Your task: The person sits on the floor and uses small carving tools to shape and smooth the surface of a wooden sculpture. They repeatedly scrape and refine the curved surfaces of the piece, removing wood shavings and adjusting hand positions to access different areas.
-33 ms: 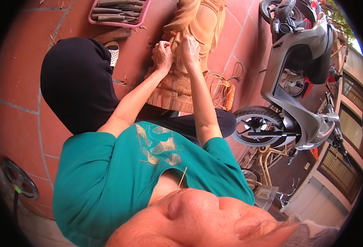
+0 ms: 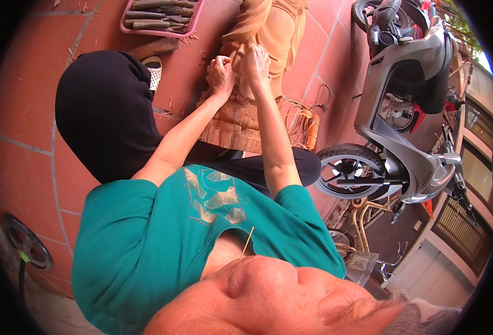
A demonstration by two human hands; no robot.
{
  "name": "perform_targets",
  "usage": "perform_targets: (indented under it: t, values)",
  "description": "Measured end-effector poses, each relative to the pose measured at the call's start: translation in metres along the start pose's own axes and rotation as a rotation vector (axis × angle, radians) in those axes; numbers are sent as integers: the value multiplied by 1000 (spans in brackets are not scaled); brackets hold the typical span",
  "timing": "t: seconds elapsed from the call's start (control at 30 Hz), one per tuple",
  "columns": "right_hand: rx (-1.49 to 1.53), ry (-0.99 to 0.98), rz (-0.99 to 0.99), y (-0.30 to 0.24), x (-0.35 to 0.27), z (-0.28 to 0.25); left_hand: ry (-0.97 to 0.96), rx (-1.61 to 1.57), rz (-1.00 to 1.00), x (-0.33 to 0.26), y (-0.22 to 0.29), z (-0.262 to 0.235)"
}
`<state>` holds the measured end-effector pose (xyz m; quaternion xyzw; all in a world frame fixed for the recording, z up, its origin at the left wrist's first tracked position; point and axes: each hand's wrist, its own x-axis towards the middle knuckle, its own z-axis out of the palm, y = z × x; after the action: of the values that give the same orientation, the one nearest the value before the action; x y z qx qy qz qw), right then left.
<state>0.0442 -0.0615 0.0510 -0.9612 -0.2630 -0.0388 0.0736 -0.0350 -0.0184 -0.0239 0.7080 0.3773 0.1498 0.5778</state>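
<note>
A carved wooden statue with draped folds lies in front of me, its rough-cut wooden base closest to my body. My left hand rests on the statue's left side, its fingers curled and closed. Just to its right, my right hand is closed like a fist and pressed against the carved folds. Whatever either hand may hold is hidden by the fingers.
A pink tray of wooden-handled carving tools sits on the red tile floor at the far left. A wooden mallet-like piece lies below it. An orange object with coiled cord is right of the base. A grey motorbike stands further right.
My right hand has shifted slightly farther away and to the left along the statue. The left hand stays in place.
</note>
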Motion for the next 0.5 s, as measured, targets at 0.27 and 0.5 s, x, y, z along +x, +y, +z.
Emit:
perform_targets:
  t: [0.27,0.5]
  values:
    - [22,-41,4,-12,1,-2,-41,-22,-32,8,-1,4]
    - [21,2,-29,-12,-14,-14,-48,9,-56,8,1,0]
